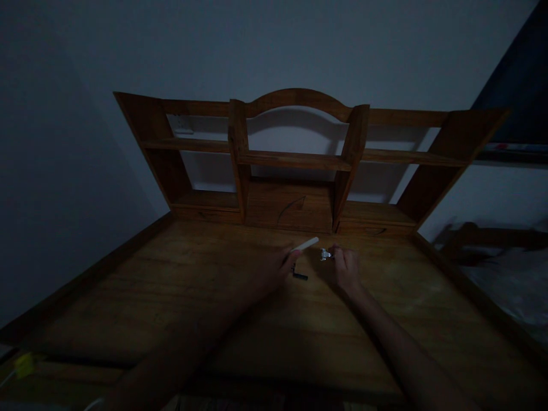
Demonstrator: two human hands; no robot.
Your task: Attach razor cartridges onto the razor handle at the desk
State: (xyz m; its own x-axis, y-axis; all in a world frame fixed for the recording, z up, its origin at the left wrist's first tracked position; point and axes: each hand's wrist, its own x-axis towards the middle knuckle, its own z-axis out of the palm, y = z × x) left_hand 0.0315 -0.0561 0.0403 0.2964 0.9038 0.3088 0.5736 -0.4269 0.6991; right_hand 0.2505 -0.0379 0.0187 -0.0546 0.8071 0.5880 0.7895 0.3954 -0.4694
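Note:
Above the wooden desk, my left hand (pixel 280 268) is closed around a pale flat stick with a rounded end (pixel 309 243), which points up and to the right. My right hand (pixel 346 268) pinches a small shiny silver metal piece (pixel 326 254); its kind is too small and dark to make out. A gap separates the stick from the metal piece. Just right of my left hand's fingers, a small black L-shaped piece (pixel 300 277) lies on the desk top.
The wooden desk (pixel 180 285) carries a shelf unit (pixel 295 161) along its back, against the wall. Two small drawers and a middle panel (pixel 265 208) with a dark curved strand sit below the shelves. A yellow object (pixel 24 365) is at lower left. The light is dim.

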